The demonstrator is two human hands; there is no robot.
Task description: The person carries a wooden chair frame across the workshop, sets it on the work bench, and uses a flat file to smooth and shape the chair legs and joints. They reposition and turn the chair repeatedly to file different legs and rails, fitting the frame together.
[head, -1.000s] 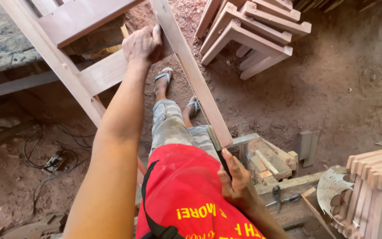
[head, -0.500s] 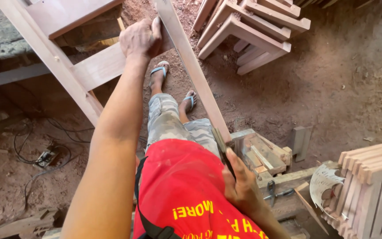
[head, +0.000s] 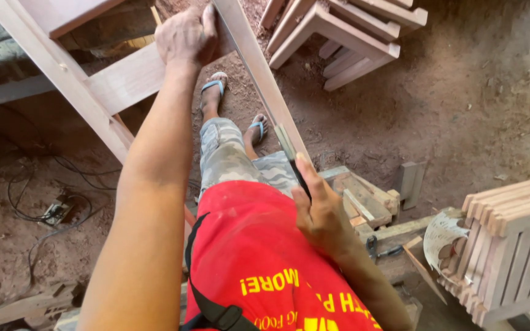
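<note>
My left hand reaches forward and grips a slanted wooden frame where its cross rail meets the long right rail. Closer to my body, my right hand is closed around a thin flat dark tool. The tool's pale upper end lies against the lower part of that rail. My red shirt and patterned shorts fill the bottom middle, and my feet in blue flip-flops stand on the dirt under the frame.
Stacked wooden stool frames lie at the top right. A pile of slatted wooden pieces is at the right, with offcut blocks and pliers beside my right hand. A cable and socket lie at left.
The view has shifted down and closer. My left hand stays on the frame. My right hand has slid the tool slightly further up along the rail.
</note>
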